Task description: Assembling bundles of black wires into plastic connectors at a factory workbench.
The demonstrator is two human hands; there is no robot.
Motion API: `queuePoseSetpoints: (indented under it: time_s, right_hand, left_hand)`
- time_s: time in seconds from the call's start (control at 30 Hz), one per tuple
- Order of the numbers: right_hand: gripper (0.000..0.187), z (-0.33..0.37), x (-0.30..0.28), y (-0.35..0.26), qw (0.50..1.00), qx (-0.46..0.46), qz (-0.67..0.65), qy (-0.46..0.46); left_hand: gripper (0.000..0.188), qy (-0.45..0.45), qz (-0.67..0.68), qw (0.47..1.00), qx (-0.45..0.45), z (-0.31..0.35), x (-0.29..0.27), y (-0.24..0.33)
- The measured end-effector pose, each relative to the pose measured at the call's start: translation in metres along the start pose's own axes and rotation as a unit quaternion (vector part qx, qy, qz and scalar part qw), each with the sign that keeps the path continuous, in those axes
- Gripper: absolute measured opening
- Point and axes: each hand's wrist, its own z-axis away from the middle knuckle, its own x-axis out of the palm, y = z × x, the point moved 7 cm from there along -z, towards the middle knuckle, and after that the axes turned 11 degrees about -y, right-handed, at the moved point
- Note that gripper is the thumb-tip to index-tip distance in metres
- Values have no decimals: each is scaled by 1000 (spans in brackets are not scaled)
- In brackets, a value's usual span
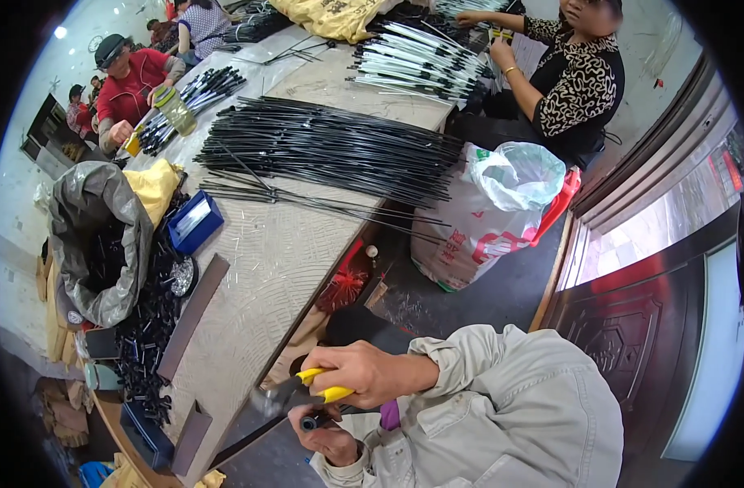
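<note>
Yellow-handled pliers [333,395] are gripped in my right hand [362,374], its fingers closed round the handles. The pliers' metal head points left and is blurred. Just below, my left hand [330,439] is closed on a short black tube [309,423], whose round open end faces out. The pliers' jaws are beside the tube; I cannot tell whether they touch it. Both hands are in front of the table's near edge. On the table [250,268], a wide bundle of thin black rods [323,150] lies across the middle, with some loose rods beside it.
Small black parts [144,350] are heaped at left beside a grey sack [132,268], a blue box [195,221] and a brown strip [191,317]. A white plastic bag [469,244] stands right of the table. Co-workers sit at the far right and far left, near white rods [417,65].
</note>
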Motion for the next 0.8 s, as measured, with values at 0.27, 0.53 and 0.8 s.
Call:
queuePoseSetpoints:
  time_s: [0.27,0.53,0.8]
  right_hand:
    - [17,4,32,7,975,-21,-211,68]
    - [13,9,44,-4,968,-55,-227,88]
    - [12,13,47,-9,964,-45,-248,78]
  left_hand:
    - [48,37,84,996,4,3,-10,-5]
    - [59,58,24,997,34,10,-21,4]
    - [62,43,31,999,11,19,-23,5]
